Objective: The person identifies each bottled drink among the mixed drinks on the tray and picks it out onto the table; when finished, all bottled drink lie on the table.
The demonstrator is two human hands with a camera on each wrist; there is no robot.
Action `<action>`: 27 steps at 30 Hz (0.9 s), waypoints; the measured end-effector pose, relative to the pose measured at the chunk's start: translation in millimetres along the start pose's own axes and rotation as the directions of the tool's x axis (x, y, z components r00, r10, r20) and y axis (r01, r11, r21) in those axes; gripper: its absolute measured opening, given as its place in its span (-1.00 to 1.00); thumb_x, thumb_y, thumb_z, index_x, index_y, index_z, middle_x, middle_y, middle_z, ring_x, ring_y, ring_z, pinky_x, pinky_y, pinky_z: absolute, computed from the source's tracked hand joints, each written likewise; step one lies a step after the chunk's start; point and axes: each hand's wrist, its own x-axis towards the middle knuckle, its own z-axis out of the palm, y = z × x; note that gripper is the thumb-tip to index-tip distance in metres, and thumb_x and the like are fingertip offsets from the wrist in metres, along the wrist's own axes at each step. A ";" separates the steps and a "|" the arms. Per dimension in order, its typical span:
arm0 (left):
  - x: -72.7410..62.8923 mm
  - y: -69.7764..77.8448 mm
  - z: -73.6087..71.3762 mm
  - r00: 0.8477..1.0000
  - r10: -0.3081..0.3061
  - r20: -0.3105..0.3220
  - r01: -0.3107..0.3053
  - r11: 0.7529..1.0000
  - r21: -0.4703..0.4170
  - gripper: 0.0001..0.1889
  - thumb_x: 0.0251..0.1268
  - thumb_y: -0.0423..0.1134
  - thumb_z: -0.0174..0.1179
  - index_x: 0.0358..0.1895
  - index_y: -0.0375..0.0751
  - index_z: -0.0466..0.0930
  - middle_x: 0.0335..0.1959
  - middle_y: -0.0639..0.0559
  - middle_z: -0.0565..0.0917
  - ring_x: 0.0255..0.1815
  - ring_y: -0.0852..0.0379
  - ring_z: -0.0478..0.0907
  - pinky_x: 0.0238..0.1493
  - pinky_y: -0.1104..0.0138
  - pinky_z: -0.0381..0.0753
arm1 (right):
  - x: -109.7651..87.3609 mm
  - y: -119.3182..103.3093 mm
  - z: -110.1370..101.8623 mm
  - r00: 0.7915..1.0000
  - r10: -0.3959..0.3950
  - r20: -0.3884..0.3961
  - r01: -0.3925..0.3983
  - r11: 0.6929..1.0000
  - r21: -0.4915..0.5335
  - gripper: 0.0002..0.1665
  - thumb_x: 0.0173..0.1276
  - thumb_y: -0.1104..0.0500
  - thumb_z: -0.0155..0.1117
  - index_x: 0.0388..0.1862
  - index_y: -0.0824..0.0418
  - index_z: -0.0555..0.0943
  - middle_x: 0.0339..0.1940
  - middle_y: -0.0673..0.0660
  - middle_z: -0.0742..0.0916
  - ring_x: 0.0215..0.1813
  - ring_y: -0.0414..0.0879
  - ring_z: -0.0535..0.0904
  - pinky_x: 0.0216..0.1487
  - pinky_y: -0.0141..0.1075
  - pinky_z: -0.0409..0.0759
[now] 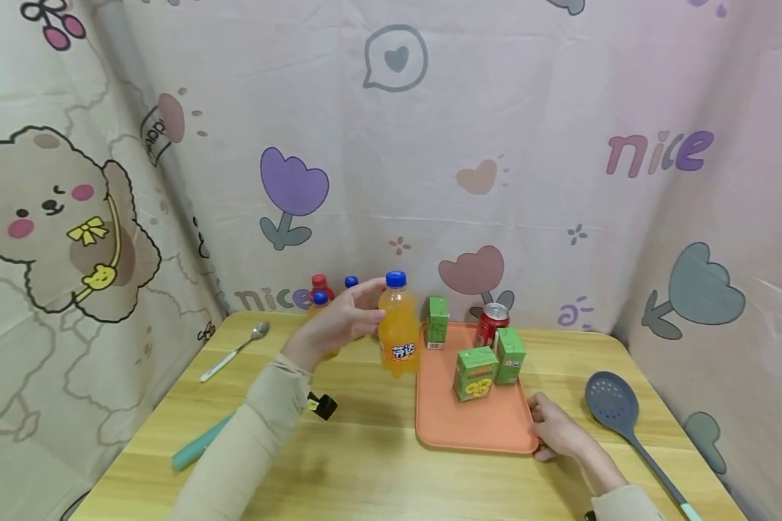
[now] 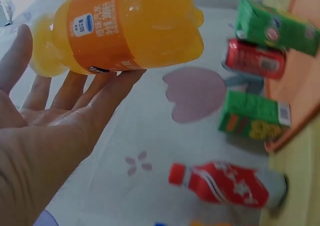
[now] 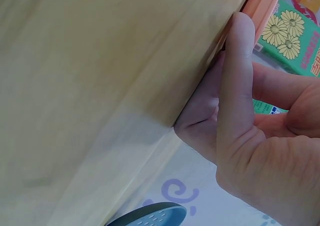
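My left hand [image 1: 339, 322] grips a bottle of orange soda [image 1: 400, 340] with a blue cap, held upright above the table beside the tray's left edge. In the left wrist view the thumb and fingers lie about the soda bottle [image 2: 120, 31]. At the right, my right hand [image 1: 556, 428] holds the rim of an orange tray [image 1: 469, 427] near its front right corner. The right wrist view has that hand [image 3: 250, 121] against the tray's edge, its far fingers partly hidden. On the tray stand green juice boxes [image 1: 474, 374] and a red can [image 1: 492, 325].
Behind my left hand stand more bottles, one with a red cap [image 1: 319, 282]. A spoon [image 1: 234, 352], a teal handle [image 1: 202, 441] and a small black object [image 1: 324, 407] lie at the left. A grey slotted spatula [image 1: 612, 401] lies right of the tray. Printed cloth walls enclose the table.
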 end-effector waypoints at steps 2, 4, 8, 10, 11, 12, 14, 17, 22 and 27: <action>-3.4 -4.6 -5.1 1.000 0.000 -0.018 0.000 1.000 0.008 -0.30 0.52 -0.38 0.12 0.65 0.00 0.17 0.60 -0.15 0.36 0.48 -0.05 0.42 0.63 -0.13 0.34 | -0.5 0.5 -0.8 1.000 -0.014 0.005 0.014 1.000 -0.002 -0.59 0.55 0.48 -0.03 0.31 0.46 0.24 0.03 0.45 0.58 -0.18 0.02 0.69 -0.40 -0.11 0.76; -5.7 -10.1 -10.5 0.999 0.008 -0.042 -0.007 1.000 0.023 -0.31 0.53 -0.38 0.13 0.65 -0.01 0.18 0.62 -0.16 0.33 0.53 -0.11 0.38 0.66 -0.21 0.25 | -0.9 0.5 -1.7 1.000 -0.022 0.010 0.022 1.000 -0.007 -0.60 0.55 0.47 -0.03 0.31 0.46 0.24 0.02 0.45 0.58 -0.17 0.02 0.69 -0.40 -0.11 0.77; -6.5 -22.2 -19.7 0.993 0.025 -0.113 -0.019 0.998 0.054 -0.35 0.53 -0.36 0.18 0.61 -0.04 0.24 0.57 -0.21 0.37 0.50 -0.15 0.42 0.61 -0.22 0.34 | -1.2 1.0 -2.4 1.000 -0.004 0.004 0.004 1.000 -0.013 -0.59 0.54 0.47 -0.02 0.31 0.45 0.25 0.05 0.46 0.57 -0.16 0.01 0.68 -0.39 -0.11 0.77; -4.8 -28.6 -23.3 0.988 0.039 -0.147 -0.029 0.997 0.071 -0.36 0.53 -0.34 0.21 0.59 -0.04 0.26 0.56 -0.23 0.40 0.46 -0.14 0.46 0.56 -0.17 0.44 | -1.4 1.5 -2.2 1.000 0.001 0.001 -0.001 1.000 -0.015 -0.59 0.54 0.47 -0.03 0.32 0.45 0.25 0.06 0.46 0.56 -0.16 0.01 0.68 -0.39 -0.11 0.77; -4.1 -31.5 -24.9 0.985 0.046 -0.167 -0.033 0.996 0.078 -0.37 0.53 -0.34 0.21 0.59 -0.05 0.27 0.55 -0.24 0.41 0.44 -0.13 0.49 0.52 -0.13 0.49 | -1.5 1.8 -1.9 1.000 0.005 -0.003 -0.005 1.000 -0.011 -0.58 0.53 0.47 -0.03 0.32 0.45 0.25 0.06 0.46 0.56 -0.16 0.01 0.68 -0.39 -0.11 0.77; -3.1 -34.5 -26.4 0.981 0.058 -0.183 -0.042 0.995 0.090 -0.37 0.54 -0.34 0.21 0.59 -0.06 0.26 0.56 -0.26 0.41 0.43 -0.13 0.50 0.48 -0.11 0.54 | -1.7 2.0 -1.6 1.000 0.004 -0.002 -0.004 1.000 -0.011 -0.58 0.53 0.48 -0.03 0.31 0.45 0.25 0.06 0.46 0.56 -0.17 0.01 0.68 -0.39 -0.11 0.77; -1.3 -40.2 -29.4 0.970 0.076 -0.231 -0.048 0.991 0.123 -0.36 0.53 -0.32 0.23 0.59 -0.06 0.25 0.56 -0.26 0.42 0.40 -0.14 0.53 0.41 -0.03 0.62 | -2.1 2.7 -1.0 1.000 0.000 -0.003 0.000 1.000 -0.007 -0.59 0.53 0.48 -0.03 0.31 0.45 0.25 0.04 0.45 0.57 -0.17 0.01 0.68 -0.39 -0.11 0.77; 1.2 -48.3 -34.0 0.945 0.100 -0.310 -0.048 0.984 0.169 -0.32 0.51 -0.32 0.27 0.60 -0.09 0.24 0.57 -0.26 0.43 0.40 -0.22 0.55 0.39 -0.01 0.64 | -3.0 3.1 -0.3 1.000 -0.015 0.005 0.015 1.000 -0.006 -0.59 0.53 0.48 -0.03 0.30 0.46 0.24 0.00 0.44 0.56 -0.19 0.02 0.67 -0.39 -0.11 0.77; 4.0 -59.2 -38.9 0.890 0.152 -0.430 -0.031 0.961 0.275 -0.29 0.43 -0.33 0.35 0.57 -0.16 0.27 0.59 -0.26 0.40 0.53 -0.32 0.45 0.55 -0.13 0.47 | -2.4 2.0 0.3 1.000 -0.013 0.005 0.013 1.000 -0.004 -0.58 0.52 0.48 -0.03 0.30 0.46 0.24 -0.01 0.44 0.56 -0.20 0.02 0.67 -0.39 -0.11 0.77; 7.8 -66.8 -36.5 0.830 0.225 -0.510 0.001 0.914 0.405 -0.35 0.40 -0.32 0.39 0.49 -0.19 0.35 0.57 -0.28 0.41 0.59 -0.30 0.36 0.60 -0.17 0.38 | -1.4 -0.2 0.6 1.000 -0.005 0.001 0.005 1.000 -0.003 -0.57 0.52 0.48 -0.02 0.32 0.45 0.24 0.03 0.45 0.57 -0.18 0.01 0.68 -0.39 -0.11 0.77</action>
